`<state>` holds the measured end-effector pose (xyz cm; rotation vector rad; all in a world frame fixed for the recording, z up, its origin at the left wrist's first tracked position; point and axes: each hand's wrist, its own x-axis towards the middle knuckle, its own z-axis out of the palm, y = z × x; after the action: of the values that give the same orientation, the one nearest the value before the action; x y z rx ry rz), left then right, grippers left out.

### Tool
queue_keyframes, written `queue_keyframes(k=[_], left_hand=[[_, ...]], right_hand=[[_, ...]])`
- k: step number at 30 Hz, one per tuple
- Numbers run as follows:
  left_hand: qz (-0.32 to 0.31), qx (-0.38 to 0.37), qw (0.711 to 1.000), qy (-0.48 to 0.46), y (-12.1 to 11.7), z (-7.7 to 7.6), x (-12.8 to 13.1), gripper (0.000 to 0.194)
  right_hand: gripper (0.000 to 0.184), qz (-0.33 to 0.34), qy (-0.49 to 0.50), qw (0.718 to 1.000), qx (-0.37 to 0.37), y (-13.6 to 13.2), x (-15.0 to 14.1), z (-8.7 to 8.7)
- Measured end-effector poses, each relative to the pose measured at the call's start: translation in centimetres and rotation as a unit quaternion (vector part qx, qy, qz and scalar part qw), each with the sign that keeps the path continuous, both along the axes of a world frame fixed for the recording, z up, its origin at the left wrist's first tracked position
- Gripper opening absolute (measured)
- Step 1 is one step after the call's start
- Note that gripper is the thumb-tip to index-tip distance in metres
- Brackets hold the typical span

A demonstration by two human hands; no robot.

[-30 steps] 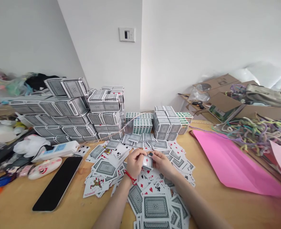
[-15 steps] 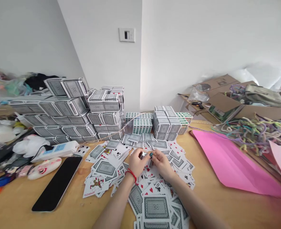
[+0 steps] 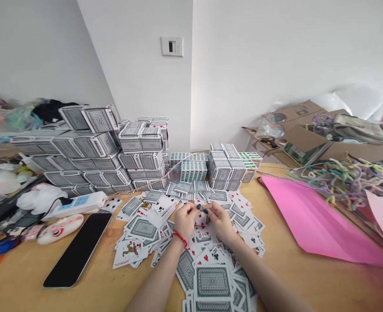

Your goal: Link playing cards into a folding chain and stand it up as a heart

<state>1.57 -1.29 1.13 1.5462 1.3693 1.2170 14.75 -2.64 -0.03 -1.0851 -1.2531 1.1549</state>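
My left hand (image 3: 184, 222), with a red string bracelet at the wrist, pinches the left side of a playing card (image 3: 201, 220). My right hand (image 3: 220, 220) pinches the same card from the right, its thumb close to the left thumb. Part of the card is hidden by the fingers, and how far it is bent I cannot tell. Beneath both hands spreads a loose heap of playing cards, some face up, some showing grey patterned backs. A joker card (image 3: 131, 252) lies face up to the left. Nearer to me rests a face-down card (image 3: 212, 281) on a small pile.
Stacked blocks of folded cards (image 3: 87, 147) rise at the back left, with a smaller block (image 3: 227, 167) and green card boxes (image 3: 194, 171) behind my hands. A black phone (image 3: 77, 251) and power strip (image 3: 80, 203) lie left; pink paper (image 3: 308, 221) and tangled yarn (image 3: 347, 177) right.
My left thumb has moved up along the top edge between the hands, and more of the card's face now shows below the fingers. Both hands stay in nearly the same place.
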Motion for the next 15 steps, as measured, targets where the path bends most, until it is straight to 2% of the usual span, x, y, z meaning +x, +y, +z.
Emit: queue_keyframes(k=[4, 9, 12, 15], left_hand=[[0.020, 0.021, 1.000, 0.000, 0.20, -0.01, -0.43, 0.027], [0.038, 0.048, 0.998, 0.002, 0.23, -0.42, -0.76, 0.022], [0.032, 0.048, 0.998, -0.006, 0.30, -0.61, -0.80, 0.019], [-0.002, 0.055, 0.998, 0.006, 0.42, -0.48, -0.89, 0.018]], right_hand=[[0.031, -0.037, -0.018, 0.998, -0.036, -0.04, 0.06, 0.29], [0.024, -0.068, -0.167, 0.983, -0.007, -0.63, -0.27, 0.34], [0.019, -0.070, -0.212, 0.975, 0.012, -0.79, -0.36, 0.12], [0.022, -0.063, -0.208, 0.976, 0.022, -0.65, -0.15, -0.14]])
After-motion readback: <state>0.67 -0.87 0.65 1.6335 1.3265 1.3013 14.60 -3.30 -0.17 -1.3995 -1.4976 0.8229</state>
